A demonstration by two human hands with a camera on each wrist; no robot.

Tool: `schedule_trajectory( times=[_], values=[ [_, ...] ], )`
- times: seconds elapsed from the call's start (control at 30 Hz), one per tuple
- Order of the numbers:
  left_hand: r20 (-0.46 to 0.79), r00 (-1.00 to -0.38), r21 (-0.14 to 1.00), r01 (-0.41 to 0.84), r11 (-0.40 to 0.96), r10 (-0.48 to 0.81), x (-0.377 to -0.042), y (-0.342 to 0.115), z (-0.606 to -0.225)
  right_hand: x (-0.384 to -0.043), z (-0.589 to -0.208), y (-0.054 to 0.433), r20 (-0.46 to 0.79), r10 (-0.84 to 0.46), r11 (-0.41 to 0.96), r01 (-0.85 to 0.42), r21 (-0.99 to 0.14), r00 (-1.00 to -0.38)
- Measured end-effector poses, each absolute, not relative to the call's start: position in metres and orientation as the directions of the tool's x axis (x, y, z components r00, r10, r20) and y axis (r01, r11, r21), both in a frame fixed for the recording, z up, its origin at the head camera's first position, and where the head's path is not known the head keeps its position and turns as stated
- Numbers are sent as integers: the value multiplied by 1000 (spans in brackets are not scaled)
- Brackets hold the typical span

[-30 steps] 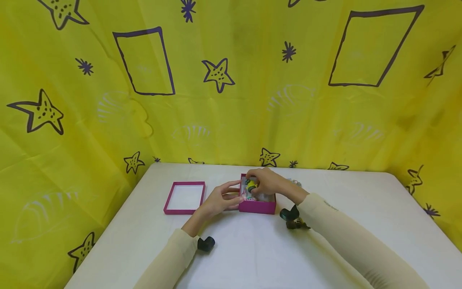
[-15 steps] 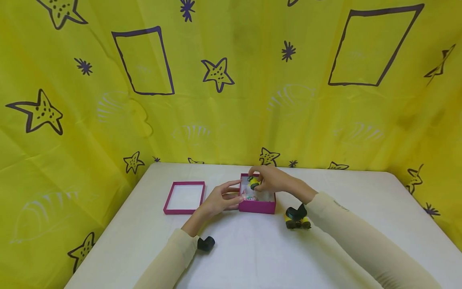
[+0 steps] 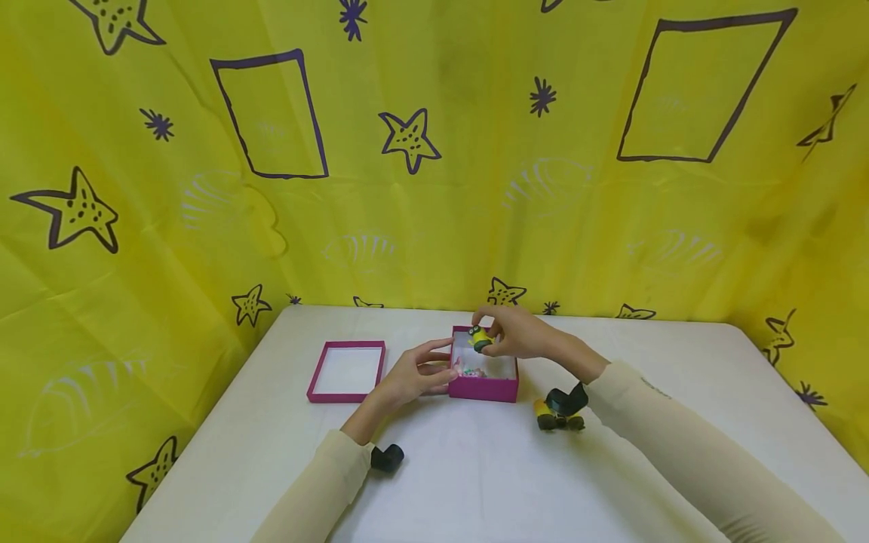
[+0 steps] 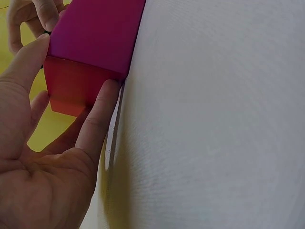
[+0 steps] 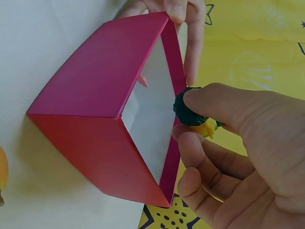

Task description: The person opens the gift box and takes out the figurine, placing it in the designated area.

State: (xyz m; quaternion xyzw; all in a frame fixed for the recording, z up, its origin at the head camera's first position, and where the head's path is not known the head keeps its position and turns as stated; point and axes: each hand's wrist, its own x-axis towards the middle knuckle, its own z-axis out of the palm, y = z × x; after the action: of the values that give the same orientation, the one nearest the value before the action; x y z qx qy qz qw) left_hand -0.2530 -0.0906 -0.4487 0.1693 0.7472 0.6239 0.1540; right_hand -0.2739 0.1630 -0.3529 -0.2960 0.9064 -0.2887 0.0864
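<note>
With my right hand (image 3: pixel 519 332) I pinch a small yellow-and-green toy figure (image 3: pixel 481 339) between my thumb and the fingers opposite; in the right wrist view my thumb presses its dark green part while my lower fingers bend loosely beneath. I have the figure at the open top of a pink box (image 3: pixel 483 390), towards the far side; I can't tell whether it touches the rim.

My left hand (image 3: pixel 407 375) rests against the left side of the box, fingers spread and mostly straight. My thumb lies at the near left corner of the rim, and in the left wrist view one finger touches low down by the table (image 3: pixel 434 490).

Inside the pale-lined box, near the left, lies a small pink-and-white thing (image 3: pixel 471 371), too small for me to make out. To the left of my left hand lies a pink-rimmed lid (image 3: pixel 339 398), its white inside facing up. Near and to the right of the box sits a yellow toy with dark wheel-like parts (image 3: pixel 545 411), partly hidden by the black wrist camera (image 3: pixel 569 400) on my right arm. Beyond the table hangs a yellow cloth (image 3: pixel 448 219) printed with starfish.
</note>
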Motion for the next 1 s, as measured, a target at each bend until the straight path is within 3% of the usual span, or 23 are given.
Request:
schedule_trajectory(
  times=[1.0],
  values=[
    [10,-891,982,94,164,453,-254,-92,-452,-253,-357,214,82,-584,618,-507,-600,-808]
  ],
)
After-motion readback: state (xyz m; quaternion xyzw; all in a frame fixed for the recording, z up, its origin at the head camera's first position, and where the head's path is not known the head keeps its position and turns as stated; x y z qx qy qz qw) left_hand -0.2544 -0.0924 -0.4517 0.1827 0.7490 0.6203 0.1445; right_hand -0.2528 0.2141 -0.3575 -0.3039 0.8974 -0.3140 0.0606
